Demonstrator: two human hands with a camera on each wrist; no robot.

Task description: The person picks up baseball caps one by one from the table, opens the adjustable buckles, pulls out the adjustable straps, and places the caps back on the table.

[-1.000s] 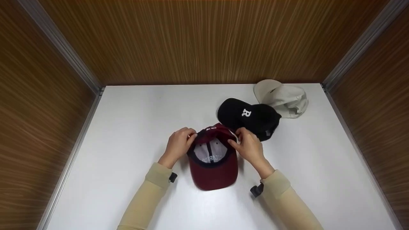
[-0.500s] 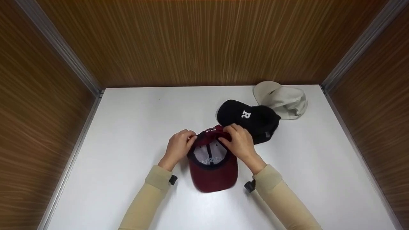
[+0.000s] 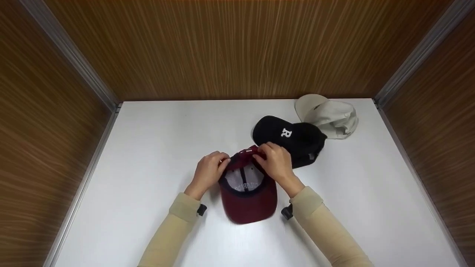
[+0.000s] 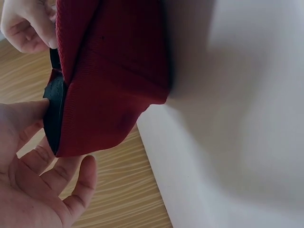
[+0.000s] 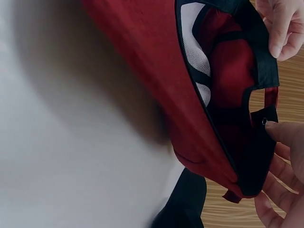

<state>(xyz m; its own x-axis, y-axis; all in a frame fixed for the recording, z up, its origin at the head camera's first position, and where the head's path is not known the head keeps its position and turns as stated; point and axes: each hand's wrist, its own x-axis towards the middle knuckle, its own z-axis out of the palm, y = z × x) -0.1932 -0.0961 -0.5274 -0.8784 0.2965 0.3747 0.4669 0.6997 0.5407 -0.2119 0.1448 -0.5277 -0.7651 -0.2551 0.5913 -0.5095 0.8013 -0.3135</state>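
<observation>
A dark red baseball cap [image 3: 250, 207] lies upside down on the white table, its brim toward me and its inside facing up. Mirrored lettering shows through on the pale front lining. My left hand [image 3: 208, 168] pinches the cap's left rim between thumb and fingers. Beside the back strap, my right hand [image 3: 276, 161] pinches the rim on the other side. In the right wrist view the right thumb presses near a small snap on the dark inner band [image 5: 259, 156], next to the back opening.
A black cap [image 3: 302, 139] with a white letter R lies just behind the right hand. Beyond it sits a beige cap [image 3: 332, 115] near the back edge. Wood-grain panels [image 3: 237, 48] enclose the white table [image 3: 156, 129] at the back and sides.
My right hand has moved left along the cap's rim toward the back strap. The left hand has stayed nearly in place, and the red cap has hardly shifted.
</observation>
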